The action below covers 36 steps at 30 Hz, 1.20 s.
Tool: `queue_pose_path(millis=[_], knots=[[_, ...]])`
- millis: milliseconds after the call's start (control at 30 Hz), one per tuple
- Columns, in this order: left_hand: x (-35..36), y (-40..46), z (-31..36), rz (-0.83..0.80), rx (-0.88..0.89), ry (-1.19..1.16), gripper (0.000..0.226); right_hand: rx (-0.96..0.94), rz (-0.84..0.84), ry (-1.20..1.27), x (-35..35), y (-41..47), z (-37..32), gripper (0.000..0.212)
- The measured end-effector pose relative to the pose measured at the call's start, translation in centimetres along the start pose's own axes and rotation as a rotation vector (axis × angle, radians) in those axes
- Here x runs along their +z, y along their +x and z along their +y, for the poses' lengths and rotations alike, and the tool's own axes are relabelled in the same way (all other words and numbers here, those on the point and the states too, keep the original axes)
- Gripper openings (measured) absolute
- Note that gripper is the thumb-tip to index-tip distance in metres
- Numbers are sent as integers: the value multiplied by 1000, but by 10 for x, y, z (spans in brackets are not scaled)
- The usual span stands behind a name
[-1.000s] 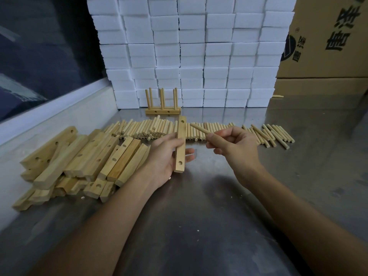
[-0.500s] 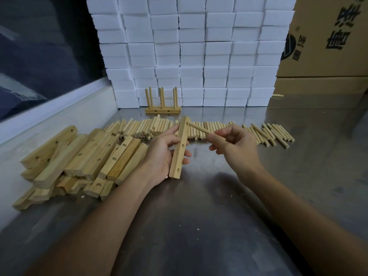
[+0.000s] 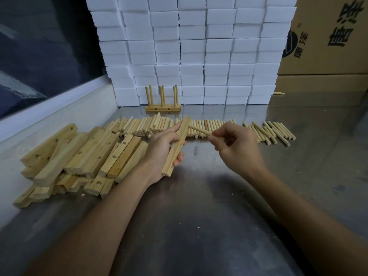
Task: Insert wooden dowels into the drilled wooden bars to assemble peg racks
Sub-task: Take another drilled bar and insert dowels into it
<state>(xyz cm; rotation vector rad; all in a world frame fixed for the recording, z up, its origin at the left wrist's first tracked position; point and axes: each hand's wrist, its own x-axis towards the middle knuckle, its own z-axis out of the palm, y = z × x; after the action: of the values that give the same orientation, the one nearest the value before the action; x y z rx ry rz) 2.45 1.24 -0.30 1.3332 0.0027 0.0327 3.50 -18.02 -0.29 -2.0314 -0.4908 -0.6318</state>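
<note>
My left hand (image 3: 163, 148) grips a drilled wooden bar (image 3: 176, 149) held nearly upright above the steel table, its holes facing right. My right hand (image 3: 237, 148) pinches one wooden dowel (image 3: 200, 130) whose far tip touches the upper part of the bar. Whether the tip sits in a hole I cannot tell. A row of loose dowels (image 3: 219, 126) lies across the table behind my hands. A pile of drilled bars (image 3: 79, 156) lies at the left. One finished peg rack (image 3: 163, 107) stands at the back.
A wall of stacked white boxes (image 3: 199, 50) closes the back of the steel table (image 3: 199, 206). Cardboard cartons (image 3: 328, 36) stand at the back right. A raised white ledge (image 3: 49, 108) runs along the left side.
My left hand has tilted the bar and lifted it slightly. My right hand has brought the dowel's tip leftward until it meets the bar's upper part.
</note>
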Motion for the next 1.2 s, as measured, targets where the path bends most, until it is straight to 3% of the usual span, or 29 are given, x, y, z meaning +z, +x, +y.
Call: queue_pose_path(millis=[100,167,600,900,1067,1200], knots=[[1,0,0,16,22,43,44,-199,8,-144,-3,1,-2,4],[1,0,-1,29,39,79,39,-277,-12,-228,-1,3,-2,15],[12,-4,0,-41,25,177,37,-383,16,-379,0,6,-4,14],[15,-4,-5,-41,131,353,39,-264,-28,-532,4,0,-9,23],[15,-2,-9,-48,163,402,41,-175,-23,-447,6,-1,-9,29],[15,-3,-10,-50,189,467,40,10,-49,-328,9,0,-9,25]])
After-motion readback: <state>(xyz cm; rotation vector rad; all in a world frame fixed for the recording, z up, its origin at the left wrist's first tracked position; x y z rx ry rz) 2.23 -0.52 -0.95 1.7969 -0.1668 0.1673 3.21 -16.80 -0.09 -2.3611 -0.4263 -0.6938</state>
